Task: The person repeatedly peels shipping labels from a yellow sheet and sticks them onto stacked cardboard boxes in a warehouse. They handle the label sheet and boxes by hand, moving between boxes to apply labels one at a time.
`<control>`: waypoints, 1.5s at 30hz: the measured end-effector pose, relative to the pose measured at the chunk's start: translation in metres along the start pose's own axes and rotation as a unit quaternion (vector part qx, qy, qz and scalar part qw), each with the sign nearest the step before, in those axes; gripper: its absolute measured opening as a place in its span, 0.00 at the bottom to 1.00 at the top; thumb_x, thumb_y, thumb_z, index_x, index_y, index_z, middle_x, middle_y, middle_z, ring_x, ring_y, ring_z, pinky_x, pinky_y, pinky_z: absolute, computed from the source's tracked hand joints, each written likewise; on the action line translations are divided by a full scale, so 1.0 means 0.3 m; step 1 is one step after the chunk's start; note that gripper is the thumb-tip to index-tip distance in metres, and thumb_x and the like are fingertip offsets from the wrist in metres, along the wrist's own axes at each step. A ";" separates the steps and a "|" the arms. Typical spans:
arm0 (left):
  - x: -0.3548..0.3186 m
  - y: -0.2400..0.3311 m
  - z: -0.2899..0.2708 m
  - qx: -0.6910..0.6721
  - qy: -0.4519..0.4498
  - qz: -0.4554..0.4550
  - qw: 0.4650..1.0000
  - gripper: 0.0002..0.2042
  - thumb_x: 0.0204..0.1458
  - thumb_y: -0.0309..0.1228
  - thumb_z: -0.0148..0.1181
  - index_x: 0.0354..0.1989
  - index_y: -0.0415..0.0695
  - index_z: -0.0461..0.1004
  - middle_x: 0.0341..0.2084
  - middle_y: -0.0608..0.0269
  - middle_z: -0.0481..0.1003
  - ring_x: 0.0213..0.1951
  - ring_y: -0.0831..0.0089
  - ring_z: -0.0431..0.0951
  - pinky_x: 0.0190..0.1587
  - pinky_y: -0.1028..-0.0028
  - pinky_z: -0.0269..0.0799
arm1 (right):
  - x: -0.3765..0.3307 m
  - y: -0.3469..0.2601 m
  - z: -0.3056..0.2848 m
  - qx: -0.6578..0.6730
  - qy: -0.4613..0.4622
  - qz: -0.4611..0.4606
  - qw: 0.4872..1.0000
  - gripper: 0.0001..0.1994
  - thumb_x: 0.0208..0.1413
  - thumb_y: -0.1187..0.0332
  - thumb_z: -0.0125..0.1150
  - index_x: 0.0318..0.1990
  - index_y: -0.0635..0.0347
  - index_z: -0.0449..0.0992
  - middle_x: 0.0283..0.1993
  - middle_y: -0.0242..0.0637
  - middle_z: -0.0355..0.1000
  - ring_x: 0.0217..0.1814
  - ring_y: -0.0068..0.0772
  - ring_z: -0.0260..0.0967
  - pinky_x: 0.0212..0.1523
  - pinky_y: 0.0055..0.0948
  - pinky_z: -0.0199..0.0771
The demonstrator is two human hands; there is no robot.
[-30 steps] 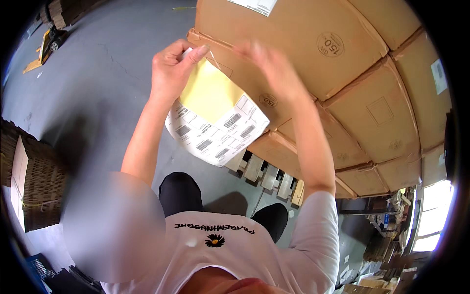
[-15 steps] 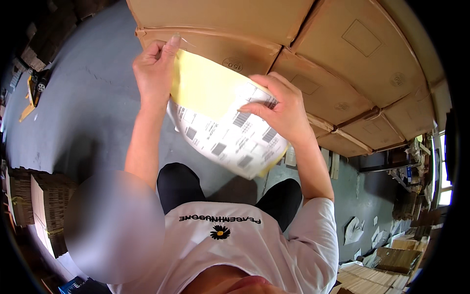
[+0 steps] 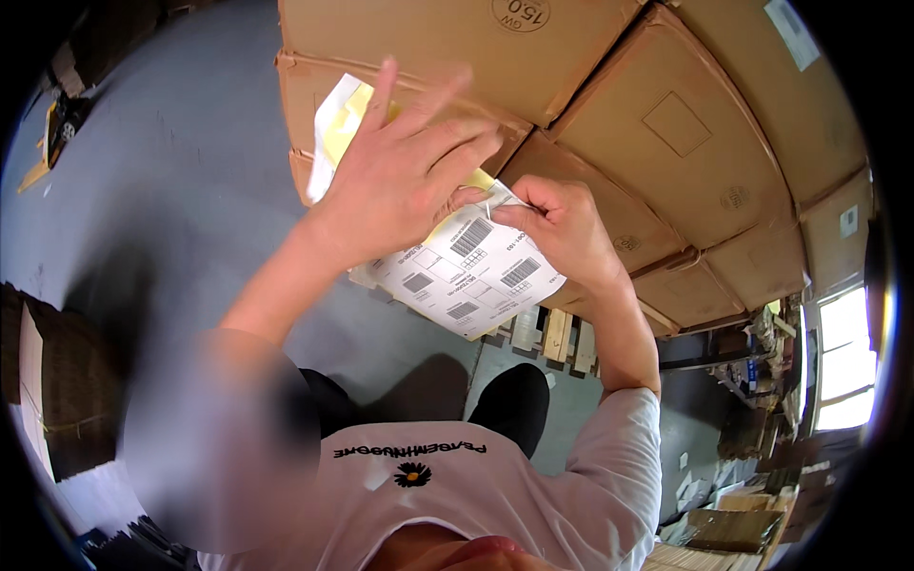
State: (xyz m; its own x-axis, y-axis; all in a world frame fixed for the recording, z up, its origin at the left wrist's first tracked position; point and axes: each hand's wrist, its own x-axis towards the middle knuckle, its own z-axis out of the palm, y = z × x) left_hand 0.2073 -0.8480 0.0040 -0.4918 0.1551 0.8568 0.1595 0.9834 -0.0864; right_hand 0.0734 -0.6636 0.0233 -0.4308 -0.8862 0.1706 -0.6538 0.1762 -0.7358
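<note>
I see the label sheet (image 3: 468, 276) slanting lengthwise, far-left to near-right. The right hand (image 3: 564, 228) pinches it (left hand (image 3: 395, 186) splayed above).

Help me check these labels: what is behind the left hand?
Around the left hand, a label sheet shows its yellow and printed white areas, with cardboard boxes beyond; what the hand covers cannot be seen.

Label sheet (image 3: 490, 276): we are covering its middle with our left hand (image 3: 395, 181).
Left fingertips (image 3: 455, 81): we are seeing them smeared.
Upper carton (image 3: 519, 71): we are losing its top beyond the view's edge.
Left upper arm: a pale blur (image 3: 209, 447) is hiding it.
Pallet (image 3: 559, 333): we are seeing only part.
</note>
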 end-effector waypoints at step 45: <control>0.267 0.292 0.525 0.030 -0.082 0.040 0.995 0.40 0.50 0.40 0.68 0.72 0.54 0.56 0.19 0.63 0.73 0.15 0.67 0.72 0.16 0.69 0.68 | 0.058 0.448 -0.512 0.101 0.633 -0.223 0.734 0.05 0.56 0.75 0.68 0.40 0.64 0.82 0.38 0.31 0.77 0.37 0.19 0.73 0.40 0.20 0.75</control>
State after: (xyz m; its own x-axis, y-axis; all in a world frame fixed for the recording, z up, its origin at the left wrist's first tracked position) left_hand 0.0471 -0.7346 -0.0150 -0.6138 0.2422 0.7514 0.1551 0.9702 -0.1860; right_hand -0.1174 -0.5894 0.0282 -0.5178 0.2950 0.8031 -0.8555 -0.1904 -0.4816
